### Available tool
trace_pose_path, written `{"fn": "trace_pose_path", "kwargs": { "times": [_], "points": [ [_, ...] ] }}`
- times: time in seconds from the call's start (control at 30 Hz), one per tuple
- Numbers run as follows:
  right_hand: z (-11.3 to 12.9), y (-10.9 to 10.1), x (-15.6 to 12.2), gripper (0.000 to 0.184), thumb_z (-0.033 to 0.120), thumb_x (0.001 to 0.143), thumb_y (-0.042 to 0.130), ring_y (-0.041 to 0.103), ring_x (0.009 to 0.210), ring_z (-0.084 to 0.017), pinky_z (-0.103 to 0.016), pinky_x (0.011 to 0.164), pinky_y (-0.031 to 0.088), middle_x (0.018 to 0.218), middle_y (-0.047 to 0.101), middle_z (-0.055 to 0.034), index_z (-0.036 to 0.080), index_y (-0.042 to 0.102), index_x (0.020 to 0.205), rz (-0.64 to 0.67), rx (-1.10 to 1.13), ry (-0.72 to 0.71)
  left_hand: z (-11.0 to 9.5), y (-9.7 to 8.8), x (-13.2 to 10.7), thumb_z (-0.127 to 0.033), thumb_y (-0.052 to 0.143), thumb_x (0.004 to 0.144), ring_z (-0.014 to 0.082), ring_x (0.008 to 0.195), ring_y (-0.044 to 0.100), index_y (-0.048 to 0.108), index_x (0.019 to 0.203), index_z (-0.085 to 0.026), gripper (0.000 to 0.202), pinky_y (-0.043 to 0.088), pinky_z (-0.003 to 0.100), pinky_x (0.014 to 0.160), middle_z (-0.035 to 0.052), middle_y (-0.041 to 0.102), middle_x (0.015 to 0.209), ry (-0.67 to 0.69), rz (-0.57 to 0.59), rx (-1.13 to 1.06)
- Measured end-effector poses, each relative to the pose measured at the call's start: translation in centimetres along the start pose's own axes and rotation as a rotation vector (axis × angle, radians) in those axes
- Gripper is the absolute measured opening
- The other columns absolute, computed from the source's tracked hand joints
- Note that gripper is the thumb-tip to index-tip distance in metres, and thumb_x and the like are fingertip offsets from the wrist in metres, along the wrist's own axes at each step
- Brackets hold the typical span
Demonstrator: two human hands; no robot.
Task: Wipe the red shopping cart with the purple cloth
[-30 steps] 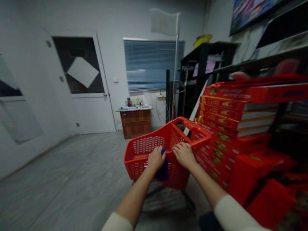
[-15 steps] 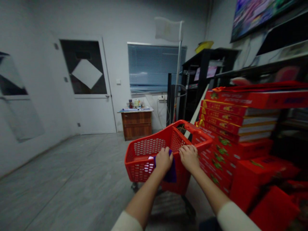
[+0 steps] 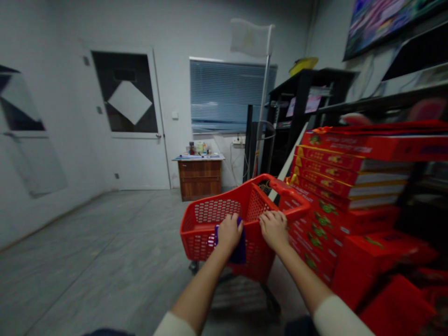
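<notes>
A red plastic shopping cart basket (image 3: 206, 219) on wheels stands on the grey floor in front of me. My left hand (image 3: 229, 232) is closed on its near rim, pressing a purple cloth (image 3: 241, 249) against the mesh. Beside it, my right hand (image 3: 274, 227) is curled over the same rim, close to the red handle (image 3: 284, 187). Nothing can be made out inside the basket.
Stacks of red flat boxes (image 3: 346, 172) crowd the right side against black shelving (image 3: 301, 107). A wooden cabinet (image 3: 199, 177) sits below a blinded window, a white door (image 3: 131, 121) to its left. Grey floor (image 3: 87, 261) stretches left.
Both hands keep the same grip on the rim. The basket has shifted only slightly and my view has drifted a little.
</notes>
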State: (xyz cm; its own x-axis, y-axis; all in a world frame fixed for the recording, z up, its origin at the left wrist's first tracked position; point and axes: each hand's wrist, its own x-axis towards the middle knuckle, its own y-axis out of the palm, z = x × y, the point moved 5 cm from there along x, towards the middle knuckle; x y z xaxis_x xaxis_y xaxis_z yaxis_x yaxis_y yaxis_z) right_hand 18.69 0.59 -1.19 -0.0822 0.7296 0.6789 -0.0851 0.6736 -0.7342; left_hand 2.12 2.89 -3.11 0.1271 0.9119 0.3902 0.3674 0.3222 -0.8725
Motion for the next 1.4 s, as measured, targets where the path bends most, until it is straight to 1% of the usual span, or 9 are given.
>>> {"fn": "trace_pose_path", "kwargs": {
  "times": [0.17, 0.27, 0.43, 0.6, 0.77, 1.03, 1.17, 1.3, 1.4],
  "points": [
    [-2.0, -0.8, 0.5, 0.029, 0.027, 0.097, 0.044, 0.054, 0.11, -0.022, -0.039, 0.104, 0.03, 0.116, 0.069, -0.0054, 0.025, 0.071, 0.109, -0.04, -0.013, -0.126, -3.3, 0.8, 0.8, -0.038, 0.046, 0.098, 0.0185, 0.099, 0.062, 0.055, 0.117, -0.026, 0.024, 0.048, 0.028, 0.085, 0.0055, 0.06, 0.113, 0.31, 0.048, 0.021],
    [-4.9, -1.7, 0.7, 0.031, 0.028, 0.096, 0.044, 0.052, 0.114, -0.025, -0.041, 0.106, 0.032, 0.121, 0.066, -0.0108, 0.019, 0.07, 0.112, -0.181, -0.078, -0.047, -0.9, 0.6, 0.2, -0.035, 0.047, 0.097, 0.0186, 0.099, 0.061, 0.056, 0.115, -0.026, 0.022, 0.048, 0.029, 0.086, 0.0055, 0.059, 0.114, 0.401, 0.089, 0.06],
    [-6.2, -1.1, 0.9, 0.031, 0.026, 0.095, 0.042, 0.05, 0.113, -0.027, -0.046, 0.109, 0.031, 0.11, 0.069, -0.0114, 0.017, 0.07, 0.104, -0.248, -0.061, 0.009, 2.1, 0.0, 0.1, -0.036, 0.045, 0.097, 0.019, 0.099, 0.063, 0.055, 0.11, -0.023, 0.021, 0.049, 0.028, 0.082, 0.0057, 0.061, 0.111, 0.246, 0.067, 0.036],
    [-5.3, -0.8, 0.9, 0.031, 0.026, 0.095, 0.04, 0.05, 0.112, -0.028, -0.048, 0.108, 0.031, 0.105, 0.07, -0.0112, 0.017, 0.069, 0.101, -0.282, -0.043, 0.004, -4.2, 0.2, 2.5, -0.043, 0.04, 0.099, 0.0217, 0.097, 0.066, 0.054, 0.114, -0.021, 0.03, 0.05, 0.031, 0.081, 0.0087, 0.064, 0.11, 0.079, 0.086, -0.061],
    [-5.5, -1.1, 0.7, 0.031, 0.026, 0.095, 0.04, 0.05, 0.113, -0.028, -0.048, 0.108, 0.031, 0.107, 0.069, -0.0119, 0.017, 0.068, 0.103, -0.273, -0.031, 0.006, -9.5, 0.2, 4.2, -0.046, 0.04, 0.098, 0.0225, 0.101, 0.066, 0.052, 0.122, -0.024, 0.034, 0.051, 0.033, 0.083, 0.0091, 0.063, 0.115, 0.191, 0.127, -0.188],
    [-5.0, -1.1, 0.5, 0.031, 0.025, 0.094, 0.041, 0.049, 0.112, -0.028, -0.048, 0.109, 0.028, 0.108, 0.069, -0.0118, 0.017, 0.069, 0.103, -0.274, -0.009, 0.034, -3.0, 0.2, 1.9, -0.043, 0.04, 0.099, 0.02, 0.1, 0.065, 0.053, 0.113, -0.023, 0.027, 0.05, 0.03, 0.083, 0.0074, 0.061, 0.112, 0.173, 0.078, -0.052],
    [-4.8, -0.9, 0.6, 0.029, 0.024, 0.093, 0.042, 0.048, 0.113, -0.028, -0.048, 0.11, 0.027, 0.107, 0.069, -0.0124, 0.016, 0.069, 0.101, -0.27, -0.003, 0.077, -5.1, 0.0, 2.6, -0.044, 0.04, 0.099, 0.0222, 0.095, 0.067, 0.052, 0.115, -0.021, 0.03, 0.05, 0.032, 0.08, 0.0096, 0.062, 0.11, 0.091, 0.076, -0.023],
    [-4.8, -1.2, 0.5, 0.03, 0.024, 0.093, 0.04, 0.047, 0.114, -0.028, -0.046, 0.11, 0.027, 0.107, 0.069, -0.0114, 0.017, 0.069, 0.102, -0.265, 0.011, 0.07, -8.9, 0.0, 3.0, -0.043, 0.041, 0.099, 0.0212, 0.099, 0.065, 0.051, 0.118, -0.022, 0.03, 0.05, 0.03, 0.081, 0.009, 0.06, 0.113, 0.231, 0.057, -0.074],
    [-4.9, -1.5, 0.2, 0.03, 0.024, 0.093, 0.041, 0.048, 0.113, -0.027, -0.046, 0.11, 0.027, 0.107, 0.069, -0.0101, 0.019, 0.069, 0.103, -0.265, 0.027, 0.046, -7.7, 0.1, 2.2, -0.044, 0.041, 0.099, 0.0187, 0.099, 0.064, 0.051, 0.116, -0.024, 0.028, 0.049, 0.027, 0.08, 0.0062, 0.059, 0.113, 0.317, 0.042, -0.104]
  ]
}}
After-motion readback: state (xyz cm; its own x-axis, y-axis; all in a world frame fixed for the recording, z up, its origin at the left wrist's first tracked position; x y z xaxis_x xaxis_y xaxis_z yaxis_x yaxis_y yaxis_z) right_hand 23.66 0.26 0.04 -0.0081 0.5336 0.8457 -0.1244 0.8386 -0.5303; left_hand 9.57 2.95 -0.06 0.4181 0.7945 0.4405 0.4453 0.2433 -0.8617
